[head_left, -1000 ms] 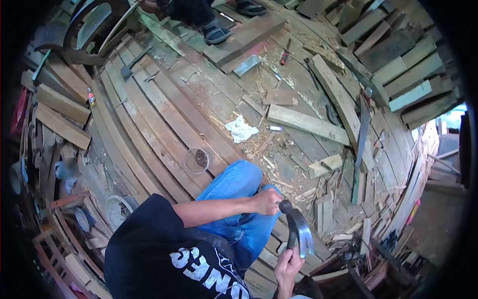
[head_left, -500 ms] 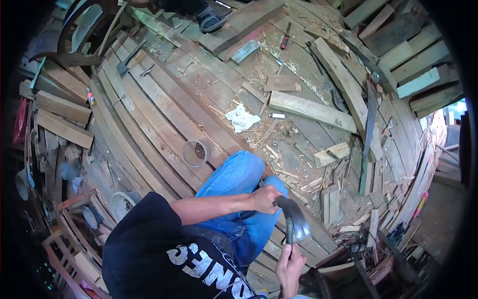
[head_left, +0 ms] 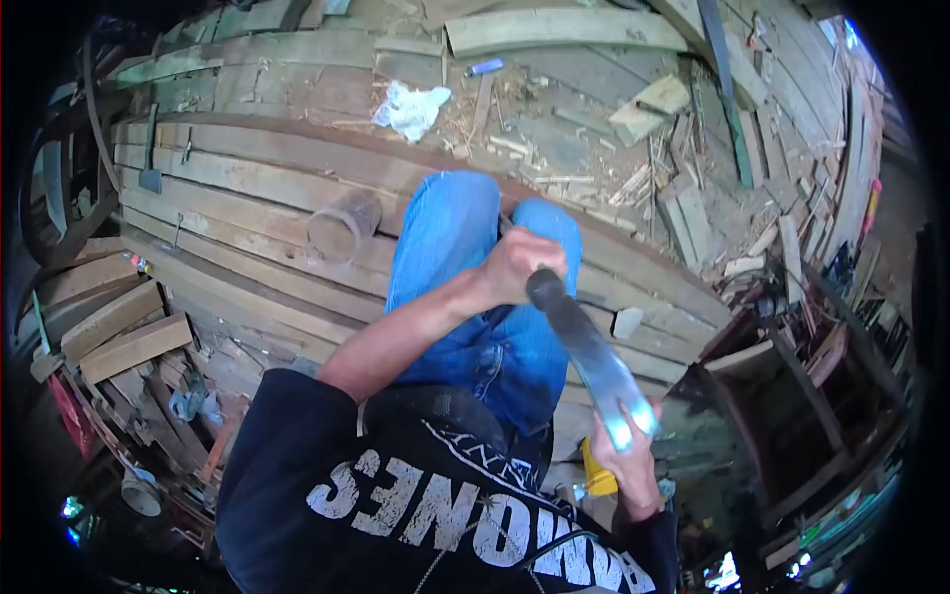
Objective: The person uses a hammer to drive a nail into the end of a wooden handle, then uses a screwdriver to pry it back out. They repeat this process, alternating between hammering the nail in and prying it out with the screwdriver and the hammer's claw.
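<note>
My right hand (head_left: 633, 463) is closed at the lower right, partly hidden behind the claw of a claw hammer (head_left: 586, 346). The hammer's dark striking end points at my other hand and its shiny forked claw points back toward me; its handle is hidden. My left hand (head_left: 524, 265) is closed over my knees, just beyond the striking end. Whatever its fingers hold is hidden. Beneath both hands are my jeans (head_left: 445, 223), bent at the knees. A clear plastic tub (head_left: 341, 230) stands on the planks left of my knees.
Long planks (head_left: 247, 173) lie side by side under and around me. A crumpled white cloth (head_left: 411, 109) and a blue lighter-like item (head_left: 485, 67) lie ahead. Wood offcuts (head_left: 683, 218) and splinters litter the right. A dark wooden frame (head_left: 792, 396) stands lower right, short beams (head_left: 134, 346) left.
The view has turned and tipped down toward my body. The hammer looks larger and nearer the camera, its claw now in front of my right hand. My left hand stays closed by the knees.
</note>
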`<state>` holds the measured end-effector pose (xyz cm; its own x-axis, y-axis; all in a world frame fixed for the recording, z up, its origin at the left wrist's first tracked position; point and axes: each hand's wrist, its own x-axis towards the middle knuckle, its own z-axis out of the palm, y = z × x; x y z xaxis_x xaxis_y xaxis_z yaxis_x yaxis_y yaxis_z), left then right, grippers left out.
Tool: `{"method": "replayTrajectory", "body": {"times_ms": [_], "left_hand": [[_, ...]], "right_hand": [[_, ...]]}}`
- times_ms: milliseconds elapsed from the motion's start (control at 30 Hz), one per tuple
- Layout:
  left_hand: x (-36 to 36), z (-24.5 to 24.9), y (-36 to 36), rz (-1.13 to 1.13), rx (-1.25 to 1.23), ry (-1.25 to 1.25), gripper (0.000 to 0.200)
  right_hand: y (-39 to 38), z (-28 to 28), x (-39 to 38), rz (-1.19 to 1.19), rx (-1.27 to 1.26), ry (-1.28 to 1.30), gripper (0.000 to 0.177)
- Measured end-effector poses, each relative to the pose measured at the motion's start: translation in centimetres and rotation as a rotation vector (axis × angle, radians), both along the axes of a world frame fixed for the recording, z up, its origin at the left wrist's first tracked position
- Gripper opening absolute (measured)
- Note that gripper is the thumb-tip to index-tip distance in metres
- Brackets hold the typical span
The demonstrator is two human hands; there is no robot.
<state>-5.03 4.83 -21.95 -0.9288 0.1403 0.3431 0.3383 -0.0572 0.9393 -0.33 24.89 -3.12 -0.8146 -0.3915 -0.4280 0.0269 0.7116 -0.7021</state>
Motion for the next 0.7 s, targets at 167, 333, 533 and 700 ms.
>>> {"method": "replayTrajectory", "body": {"times_ms": [167, 333, 533, 700], "left_hand": [[0.3, -0.3, -0.3, 0.000, -0.110, -0.052, 0.028], [0.3, -0.3, 0.2, 0.051, 0.016, -0.062, 0.027], [-0.2, -0.2, 0.0, 0.011, -0.037, -0.021, 0.028], [0.1, -0.7, 0.0, 0.016, -0.056, -0.044, 0.030]], "right_hand": [[1.5, -1.9, 2.2, -0.103, -0.037, 0.144, 0.032], [0.4, -1.1, 0.3, -0.089, -0.021, 0.082, 0.020], [3.3, -2.1, 3.2, -0.165, -0.028, -0.074, 0.014], [0.2, -0.2, -0.2, -0.024, -0.044, 0.172, 0.014]]}}
